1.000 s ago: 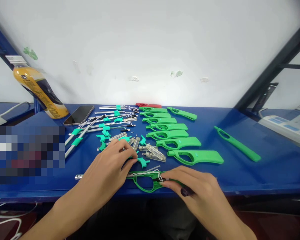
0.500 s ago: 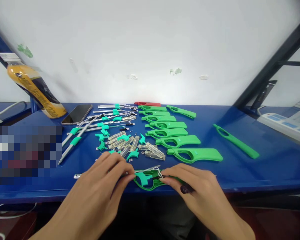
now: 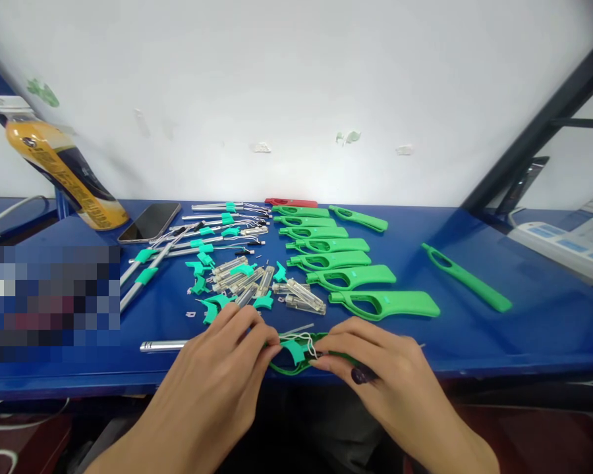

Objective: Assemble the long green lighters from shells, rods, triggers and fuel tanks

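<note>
Green casings (image 3: 400, 305), 10: seven in column, two farther right, one at front edge; red casing (image 3: 294, 203), 1; bottle (image 3: 62, 168), 1; phone (image 3: 151, 222), 1; metal rods (image 3: 165, 346), at least 6; clear tanks (image 3: 306, 296), at least 8, overlapping, exact count unclear.

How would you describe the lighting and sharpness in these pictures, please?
Head view: bright, diffuse light on the white wall, with a soft shadow beside the bottle. Head view: pale sheen on the blue table; fine detail in the white wires looks soft. Head view: wide-angle stretching towards the edges, and a pixelated patch hides detail at left.
</note>
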A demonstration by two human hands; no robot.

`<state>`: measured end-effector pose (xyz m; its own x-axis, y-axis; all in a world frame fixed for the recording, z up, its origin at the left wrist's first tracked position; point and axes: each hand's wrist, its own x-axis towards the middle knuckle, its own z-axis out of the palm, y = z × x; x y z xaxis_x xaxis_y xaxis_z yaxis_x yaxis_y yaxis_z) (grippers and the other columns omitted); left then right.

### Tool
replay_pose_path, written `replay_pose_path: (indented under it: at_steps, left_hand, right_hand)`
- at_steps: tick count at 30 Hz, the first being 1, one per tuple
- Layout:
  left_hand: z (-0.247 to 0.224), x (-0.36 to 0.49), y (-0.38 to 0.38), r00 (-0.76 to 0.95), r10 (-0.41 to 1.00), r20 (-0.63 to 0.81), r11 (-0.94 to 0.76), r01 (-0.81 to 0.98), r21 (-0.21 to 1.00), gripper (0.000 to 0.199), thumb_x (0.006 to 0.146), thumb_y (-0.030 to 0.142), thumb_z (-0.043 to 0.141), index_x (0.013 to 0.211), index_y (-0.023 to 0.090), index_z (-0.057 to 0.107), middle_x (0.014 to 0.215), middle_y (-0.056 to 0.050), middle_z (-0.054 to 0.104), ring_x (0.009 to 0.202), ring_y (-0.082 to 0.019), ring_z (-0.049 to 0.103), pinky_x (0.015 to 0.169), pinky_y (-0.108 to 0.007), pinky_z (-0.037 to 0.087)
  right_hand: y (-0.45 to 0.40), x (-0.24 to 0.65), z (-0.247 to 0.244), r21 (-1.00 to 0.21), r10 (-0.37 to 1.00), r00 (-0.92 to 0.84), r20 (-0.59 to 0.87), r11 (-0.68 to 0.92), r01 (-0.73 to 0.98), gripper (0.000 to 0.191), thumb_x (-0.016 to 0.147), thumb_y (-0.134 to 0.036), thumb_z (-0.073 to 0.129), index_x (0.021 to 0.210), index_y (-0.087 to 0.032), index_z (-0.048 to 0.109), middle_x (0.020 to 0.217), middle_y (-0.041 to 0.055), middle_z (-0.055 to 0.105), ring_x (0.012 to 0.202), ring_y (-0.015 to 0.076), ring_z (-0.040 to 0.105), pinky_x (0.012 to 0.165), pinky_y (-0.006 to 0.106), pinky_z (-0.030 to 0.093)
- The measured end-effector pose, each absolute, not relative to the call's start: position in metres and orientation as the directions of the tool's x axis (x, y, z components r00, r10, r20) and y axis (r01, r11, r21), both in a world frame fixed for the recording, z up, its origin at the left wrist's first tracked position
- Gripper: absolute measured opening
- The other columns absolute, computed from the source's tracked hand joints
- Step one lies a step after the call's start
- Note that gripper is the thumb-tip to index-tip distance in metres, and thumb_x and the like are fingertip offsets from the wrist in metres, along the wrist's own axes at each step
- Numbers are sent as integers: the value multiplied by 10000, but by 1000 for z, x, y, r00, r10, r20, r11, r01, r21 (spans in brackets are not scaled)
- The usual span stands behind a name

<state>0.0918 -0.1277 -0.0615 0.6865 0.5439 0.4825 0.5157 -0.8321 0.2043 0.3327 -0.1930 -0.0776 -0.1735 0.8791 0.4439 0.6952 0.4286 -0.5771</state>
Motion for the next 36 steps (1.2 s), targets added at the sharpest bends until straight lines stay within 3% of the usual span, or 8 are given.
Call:
replay_pose_path:
  at_steps: [4, 12, 25, 36]
  left_hand:
    - [-65, 93, -126, 678, 561, 475, -822, 520, 230, 217, 1097, 87, 478, 986, 196, 630, 948, -41, 636, 867, -222, 563, 712, -345, 469]
    - [-70, 95, -125, 654, 532, 538, -840, 491, 233, 159, 1101, 96, 520, 1015, 193, 612, 963, -29, 629, 880, -213, 554, 767, -352, 463]
    - [-72, 96, -123, 674, 510, 535, -853, 473, 218, 185, 1123, 95, 474, 1102, 186, 634, 1010, -47, 627, 902, -222, 549, 725, -360, 457]
    - [-72, 95, -121, 677, 534, 505, -837, 507, 206, 235, 1132, 122, 449, 1059, 182, 664, 990, -52, 648, 899, -233, 571, 690, -351, 463]
  right_hand:
    - [-193, 333, -79, -600, 867, -157, 473, 447, 663, 48, 1035, -261, 751, 1073, -290, 754, 981, -63, 797, 784, 111, 769, 757, 213, 542]
    - [-192, 333, -80, -586, 820, -131, 557, 499, 639, 197, 970, -133, 810, 1039, -288, 710, 926, -113, 809, 757, 65, 771, 765, 126, 519]
    - [-191, 335, -80, -601, 830, -136, 541, 494, 628, 109, 994, -202, 801, 1025, -279, 730, 913, -109, 814, 745, 66, 774, 767, 120, 524]
    - [-192, 334, -81, -579, 825, -127, 551, 487, 653, 36, 1007, -262, 795, 1013, -264, 760, 903, -88, 816, 746, 78, 778, 745, 146, 541]
